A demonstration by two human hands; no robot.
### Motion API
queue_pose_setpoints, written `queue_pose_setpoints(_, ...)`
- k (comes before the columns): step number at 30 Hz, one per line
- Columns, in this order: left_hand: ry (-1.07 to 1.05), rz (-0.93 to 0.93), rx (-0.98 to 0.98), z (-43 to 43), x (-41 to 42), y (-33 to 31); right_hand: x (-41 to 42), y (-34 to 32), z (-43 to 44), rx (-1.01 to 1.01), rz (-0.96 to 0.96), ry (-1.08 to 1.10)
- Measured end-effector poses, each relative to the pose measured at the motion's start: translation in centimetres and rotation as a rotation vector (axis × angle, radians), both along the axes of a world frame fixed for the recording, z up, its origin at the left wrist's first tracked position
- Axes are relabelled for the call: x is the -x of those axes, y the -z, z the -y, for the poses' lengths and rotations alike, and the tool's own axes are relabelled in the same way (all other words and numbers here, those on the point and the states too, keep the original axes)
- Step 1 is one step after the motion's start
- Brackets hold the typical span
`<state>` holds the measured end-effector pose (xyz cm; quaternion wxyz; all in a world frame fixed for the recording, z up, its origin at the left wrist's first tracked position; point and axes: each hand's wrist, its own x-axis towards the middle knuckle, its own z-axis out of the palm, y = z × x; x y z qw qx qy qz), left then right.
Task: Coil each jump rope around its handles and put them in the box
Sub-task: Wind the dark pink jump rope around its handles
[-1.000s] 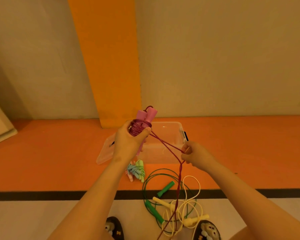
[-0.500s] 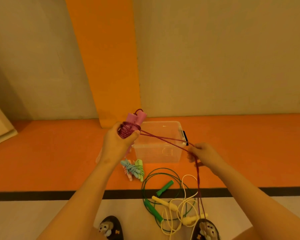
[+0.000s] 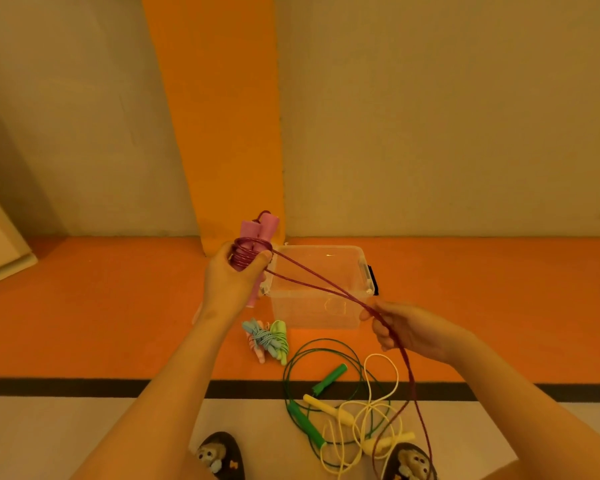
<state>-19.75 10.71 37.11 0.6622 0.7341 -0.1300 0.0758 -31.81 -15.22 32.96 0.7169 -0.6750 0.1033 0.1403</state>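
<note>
Your right hand (image 3: 409, 332) has drawn out to the right and lower than a second ago, while your left hand (image 3: 232, 282) has shifted left, so two strands of the maroon rope (image 3: 246, 252) now stretch taut between them, in front of the clear box (image 3: 366, 271). You grip the pink handles (image 3: 258, 233) with your left fingers (image 3: 262, 258) curled round them, the thumb pressed on the coil. The two handles lie side by side, their long axis near upright and leaning a little right at the top. Their upper ends point toward the orange stripe on the wall, and a lower end shows under your palm. Shiny maroon turns wrap them just above your grip. Your right fingers pinch the rope, which then drops to the floor by your right slipper (image 3: 409, 459). On the floor below lie a coiled pastel bundle (image 3: 267, 337), a loose green rope (image 3: 329, 377) and a yellow rope (image 3: 329, 408).
</note>
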Motion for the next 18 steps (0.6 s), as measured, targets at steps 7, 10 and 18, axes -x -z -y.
queue_pose_setpoints(7,0.211,-0.063,-0.008,1.0,2.0,-0.3,-0.8,1.0,-1.7,0.250,0.083,0.040)
queue_pose_setpoints(10,0.376,-0.092,-0.082,1.8,3.4,-0.8,-1.3,0.4,-3.4,0.199,0.233,0.026)
queue_pose_setpoints(18,0.729,-0.245,-0.125,2.2,4.8,-1.3,-1.9,-2.2,-7.2,0.044,0.431,-0.163)
